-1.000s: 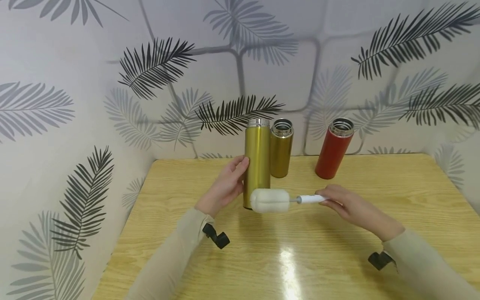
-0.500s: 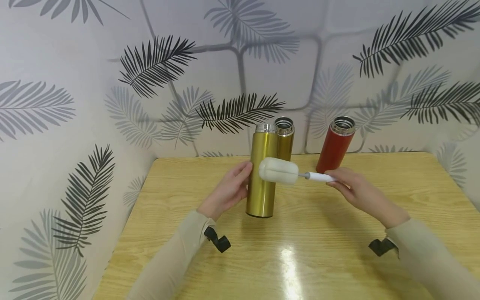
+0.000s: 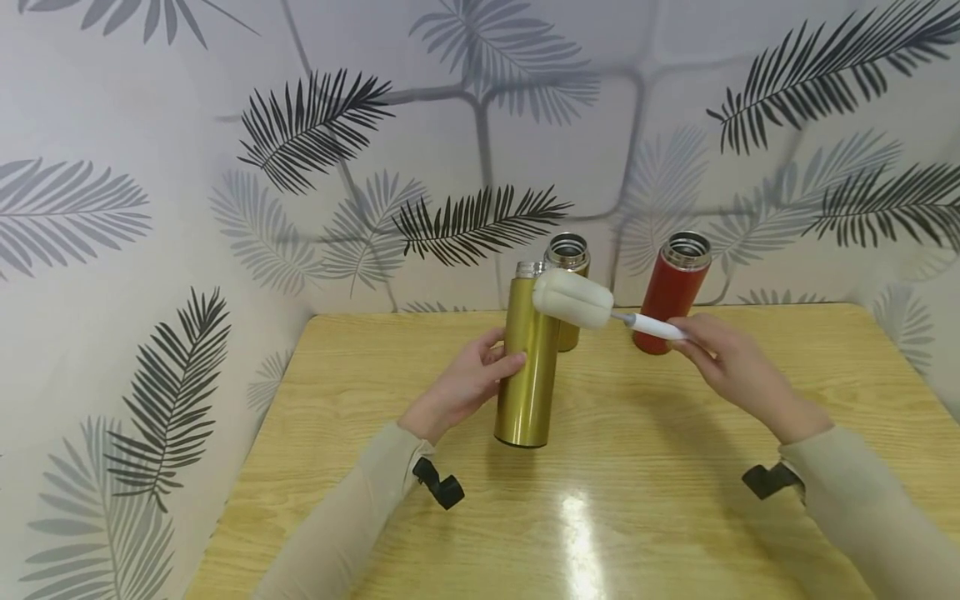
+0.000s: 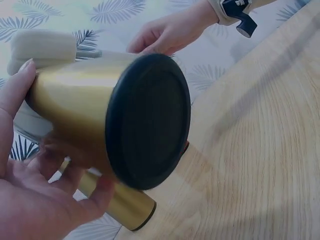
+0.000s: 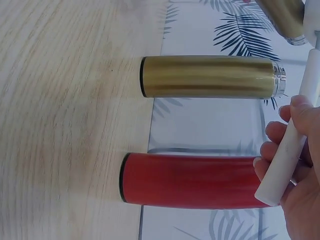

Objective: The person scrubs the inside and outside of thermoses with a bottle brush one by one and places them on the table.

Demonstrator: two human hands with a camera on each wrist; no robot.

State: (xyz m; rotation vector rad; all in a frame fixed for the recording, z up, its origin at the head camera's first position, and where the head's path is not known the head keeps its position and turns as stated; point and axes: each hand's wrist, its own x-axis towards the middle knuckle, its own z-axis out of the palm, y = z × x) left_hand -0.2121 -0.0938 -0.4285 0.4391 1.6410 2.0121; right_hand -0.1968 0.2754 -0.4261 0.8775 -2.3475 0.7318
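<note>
My left hand grips a gold vacuum flask by its side and holds it above the table, leaning slightly right at the top. The flask has no lid, and its black base faces the left wrist camera. In my right hand is the white handle of a bottle brush, pinched between thumb and fingers. Its cream sponge head stands beside the flask's neck, overlapping the upper body in the head view. Whether sponge and flask touch, I cannot tell.
Behind, against the wall, stand a second lidless gold flask and a lidless red flask. The wooden table meets a leaf-patterned wall at its back edge.
The brush has risen from low in front of the flask to its neck. My left hand has moved the flask slightly right and nearer, tilting it; my left thumb now lies across its front.
</note>
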